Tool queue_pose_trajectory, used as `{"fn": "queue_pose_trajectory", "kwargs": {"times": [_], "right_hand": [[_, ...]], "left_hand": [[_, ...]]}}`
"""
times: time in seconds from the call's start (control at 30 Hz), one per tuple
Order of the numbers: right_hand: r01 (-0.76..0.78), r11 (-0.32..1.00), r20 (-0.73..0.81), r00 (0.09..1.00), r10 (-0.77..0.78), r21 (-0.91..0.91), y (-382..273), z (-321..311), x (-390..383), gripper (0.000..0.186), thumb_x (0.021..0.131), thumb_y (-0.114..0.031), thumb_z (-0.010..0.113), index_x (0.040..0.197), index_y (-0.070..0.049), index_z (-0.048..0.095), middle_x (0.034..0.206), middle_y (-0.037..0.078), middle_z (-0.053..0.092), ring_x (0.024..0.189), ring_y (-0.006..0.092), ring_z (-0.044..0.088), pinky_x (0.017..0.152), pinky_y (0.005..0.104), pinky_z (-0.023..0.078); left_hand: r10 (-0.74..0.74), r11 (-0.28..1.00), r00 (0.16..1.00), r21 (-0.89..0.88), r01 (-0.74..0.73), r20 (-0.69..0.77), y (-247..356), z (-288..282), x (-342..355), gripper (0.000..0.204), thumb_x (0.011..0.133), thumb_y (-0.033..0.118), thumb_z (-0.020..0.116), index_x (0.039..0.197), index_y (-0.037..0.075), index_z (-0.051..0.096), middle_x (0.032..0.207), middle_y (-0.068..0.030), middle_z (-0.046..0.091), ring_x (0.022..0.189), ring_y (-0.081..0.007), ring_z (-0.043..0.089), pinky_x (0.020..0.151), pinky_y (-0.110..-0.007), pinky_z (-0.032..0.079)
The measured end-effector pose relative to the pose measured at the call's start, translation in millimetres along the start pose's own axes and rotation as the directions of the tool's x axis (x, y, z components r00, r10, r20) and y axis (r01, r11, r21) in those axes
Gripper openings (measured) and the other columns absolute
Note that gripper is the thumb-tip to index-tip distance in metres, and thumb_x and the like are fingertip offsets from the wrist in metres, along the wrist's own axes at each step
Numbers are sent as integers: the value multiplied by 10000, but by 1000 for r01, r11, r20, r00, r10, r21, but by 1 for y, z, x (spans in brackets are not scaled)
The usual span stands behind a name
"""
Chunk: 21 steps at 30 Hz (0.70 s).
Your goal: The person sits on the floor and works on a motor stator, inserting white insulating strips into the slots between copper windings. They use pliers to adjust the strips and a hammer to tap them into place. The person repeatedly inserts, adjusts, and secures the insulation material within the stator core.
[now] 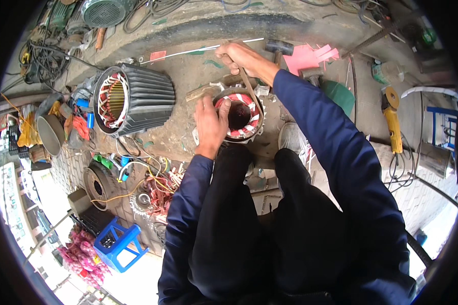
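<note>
Before my knees stands a motor stator (259,127), a round ring with red and white wrapped windings and a dark hollow middle. My left hand (211,124) lies on its left side, fingers stretched out, the thumb against the windings. At the far side my right hand (234,55) is closed around a flat brown strip (248,84). That strip slants down to the stator's right inner rim; its lower end is hard to make out. Left of them lies a larger finned grey motor housing (147,99) on its side, with windings showing in its opening.
Behind lie a hammer (280,47), pink paper pieces (310,56) and a thin white rod (198,49). To the right is a yellow angle grinder (392,119). Scrap wire (160,195), a round metal cover (97,185) and a blue stool (118,244) are at lower left.
</note>
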State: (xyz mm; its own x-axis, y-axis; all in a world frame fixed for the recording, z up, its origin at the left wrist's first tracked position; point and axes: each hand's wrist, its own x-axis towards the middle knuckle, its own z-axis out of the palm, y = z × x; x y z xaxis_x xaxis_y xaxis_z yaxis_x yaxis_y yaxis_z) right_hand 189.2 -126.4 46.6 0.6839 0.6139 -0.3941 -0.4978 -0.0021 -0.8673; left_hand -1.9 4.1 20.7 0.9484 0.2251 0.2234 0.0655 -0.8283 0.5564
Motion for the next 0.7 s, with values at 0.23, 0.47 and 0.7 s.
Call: {"fn": "queue_pose_trajectory", "kwargs": {"times": [0.23, 0.47, 0.7], "right_hand": [[25, 965, -60, 997, -42, -261, 19, 27, 14, 205, 908, -222, 619, 780, -68, 569, 646, -28, 386, 552, 136, 308, 498, 346, 280], [69, 946, 103, 994, -38, -317, -21, 47, 16, 152, 927, -210, 585, 896, -64, 617, 663, -24, 399, 538, 130, 357, 464, 333, 321], [236, 779, 270, 959, -89, -581, 11, 81, 37, 159, 917, -224, 601, 962, -76, 639, 694, -34, 420, 568, 122, 395, 479, 340, 336]], "left_hand": [[-169, 958, 979, -213, 191, 116, -17, 22, 4, 463, 992, 411, 706, 1242, 26, 647, 1081, -290, 732, 1043, -480, 702, 863, -510, 556], [-223, 959, 967, -154, 240, 122, -10, 17, 9, 477, 962, 421, 731, 1217, 27, 650, 1066, -278, 735, 1049, -486, 695, 909, -519, 544], [-290, 908, 941, -258, 329, 177, -14, 19, 8, 476, 910, 366, 787, 1162, -9, 639, 1079, -273, 718, 1059, -485, 668, 910, -532, 530]]}}
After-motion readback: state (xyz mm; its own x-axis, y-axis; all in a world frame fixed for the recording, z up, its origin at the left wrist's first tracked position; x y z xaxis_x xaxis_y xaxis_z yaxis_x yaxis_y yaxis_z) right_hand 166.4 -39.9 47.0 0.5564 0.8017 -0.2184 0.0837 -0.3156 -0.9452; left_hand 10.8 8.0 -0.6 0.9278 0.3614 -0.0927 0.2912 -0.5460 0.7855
